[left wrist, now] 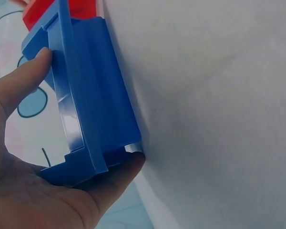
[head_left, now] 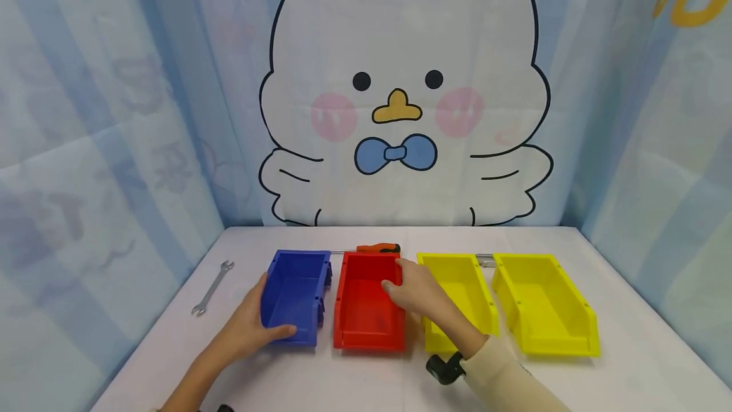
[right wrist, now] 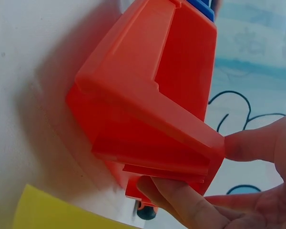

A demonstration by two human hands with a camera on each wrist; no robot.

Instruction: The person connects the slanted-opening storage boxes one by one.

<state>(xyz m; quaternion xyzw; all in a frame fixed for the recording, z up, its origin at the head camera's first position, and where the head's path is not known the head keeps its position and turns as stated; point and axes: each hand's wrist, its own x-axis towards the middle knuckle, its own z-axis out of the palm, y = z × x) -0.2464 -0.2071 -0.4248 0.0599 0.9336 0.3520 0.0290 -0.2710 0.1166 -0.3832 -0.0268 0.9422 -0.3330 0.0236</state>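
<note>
My left hand [head_left: 250, 322] grips a blue plastic storage bin [head_left: 293, 294] by its left side, with the thumb over the front edge. In the left wrist view the thumb lies on the rim of the blue bin [left wrist: 95, 81] and a finger reaches under its end. To the right stands a red storage bin [head_left: 368, 304], its right wall pinched near the back by my right hand [head_left: 422, 290]. Seen from the right wrist, the thumb is at the rim of the red bin [right wrist: 148, 105] and fingers curl beneath the ridge on its outer side.
Two yellow bins [head_left: 466, 297] [head_left: 551, 304] stand on the right, with a metal tool [head_left: 486, 260] partly hidden behind them. A screwdriver [head_left: 377, 248] with an orange and black handle lies behind the red bin. An open-ended wrench [head_left: 213, 288] lies on the white table [head_left: 354, 380] at left.
</note>
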